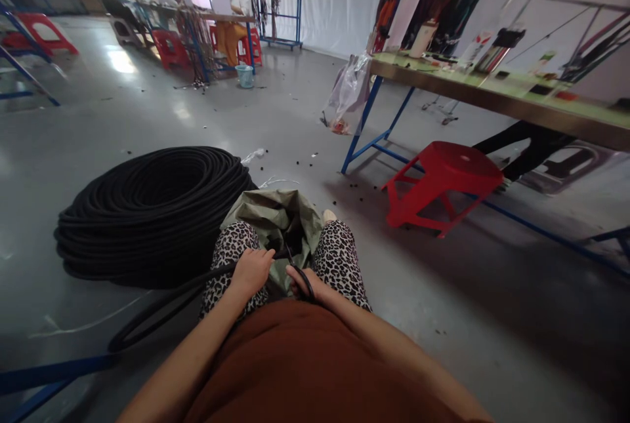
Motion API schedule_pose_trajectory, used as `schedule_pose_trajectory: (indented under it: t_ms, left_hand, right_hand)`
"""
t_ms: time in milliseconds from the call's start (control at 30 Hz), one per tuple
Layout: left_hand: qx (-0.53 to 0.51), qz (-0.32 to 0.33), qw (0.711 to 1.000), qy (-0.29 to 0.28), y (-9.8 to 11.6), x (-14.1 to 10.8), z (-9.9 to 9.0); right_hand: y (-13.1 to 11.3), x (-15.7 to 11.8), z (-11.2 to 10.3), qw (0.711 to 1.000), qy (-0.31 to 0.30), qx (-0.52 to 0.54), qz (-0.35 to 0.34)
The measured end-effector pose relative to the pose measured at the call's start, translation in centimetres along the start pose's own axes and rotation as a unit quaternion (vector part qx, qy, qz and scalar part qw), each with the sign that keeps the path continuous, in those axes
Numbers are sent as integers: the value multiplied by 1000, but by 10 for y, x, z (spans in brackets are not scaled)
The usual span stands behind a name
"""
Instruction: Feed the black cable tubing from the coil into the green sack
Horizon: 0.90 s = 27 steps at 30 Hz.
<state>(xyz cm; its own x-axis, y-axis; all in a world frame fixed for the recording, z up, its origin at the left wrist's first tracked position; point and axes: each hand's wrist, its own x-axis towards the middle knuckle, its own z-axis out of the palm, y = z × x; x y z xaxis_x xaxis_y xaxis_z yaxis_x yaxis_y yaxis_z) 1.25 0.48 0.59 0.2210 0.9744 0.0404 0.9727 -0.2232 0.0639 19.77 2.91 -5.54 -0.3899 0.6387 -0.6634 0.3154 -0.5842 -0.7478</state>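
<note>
My left hand (253, 272) is closed around a black cord (182, 292), which loops down toward the floor at the left. In my right hand (304, 282) is a pair of black-handled scissors (309, 285), their blades pointing up near the cord's end. Both hands are over my lap, a small gap between them. An open olive-green bag (268, 206) stands between my knees, with dark contents that I cannot make out. To the left of the bag lies a large coil of black cord (147, 220) on the floor.
At the right stand a red stool (450, 170) and a long workbench (492, 98), with a person's legs beneath it. A blue metal frame (54, 374) is at the lower left. Farther back, people sit by a table (216, 15) near a light-blue bucket (245, 76).
</note>
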Motion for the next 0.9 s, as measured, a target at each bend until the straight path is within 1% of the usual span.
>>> schedule_pose_trajectory:
  t_ms: [167,267,433,567,667,900]
  left_hand:
    - [-14,-5,1000,12,0,0,1]
    - [-8,-9,1000,8,0,0,2]
    - [1,-15,1000,-8,1,1,0]
    - [4,-17,1000,-4,2,1,-1]
    - [2,-21,1000,1,2,1,-1]
    - [8,-19,1000,0,0,1,2]
  right_hand:
    - [-4,-5,0,998,23,-52,-8]
    - [-4,-6,-1,996,28,-79,-22]
    - [0,-1,-4,986,43,-149,-54]
    - [6,5,-5,976,59,-201,-65]
    - [7,6,-4,971,66,-219,-71]
    - [-2,-2,-4,962,69,-254,-69]
